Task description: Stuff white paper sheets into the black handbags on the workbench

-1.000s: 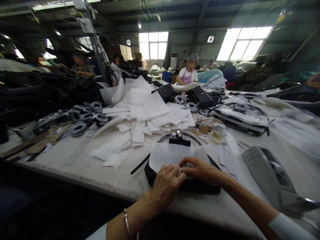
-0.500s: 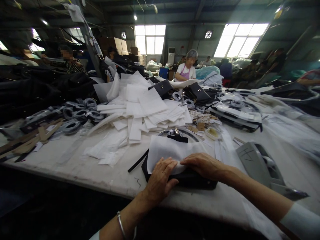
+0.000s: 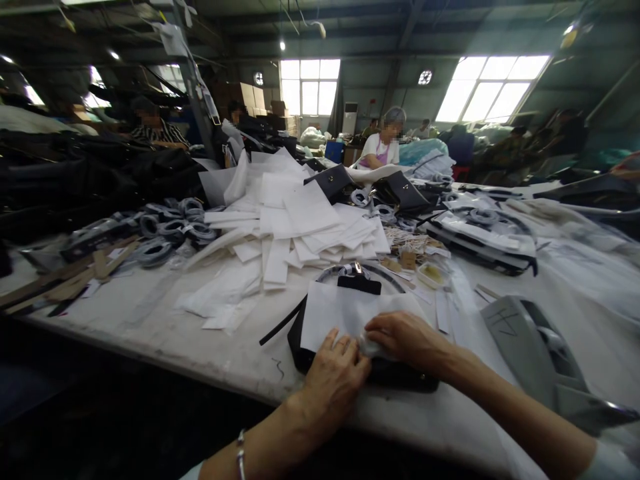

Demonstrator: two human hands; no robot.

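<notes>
though cluttered, a pale table (image 3: 235, 357) (black bag (image 3: 404, 375) atop), windows (image 3: 327, 97) beyond

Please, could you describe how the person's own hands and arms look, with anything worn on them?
The hands, left and right, are bare. A shiny silver-coloured bracelet circles the left wrist. Pale, light-coloured sleeves end on both forearms.

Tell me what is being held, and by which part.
The flat white sheet on the black bag, by its near edge: the right hand seems to pinch it, the left hand rests there.
</notes>
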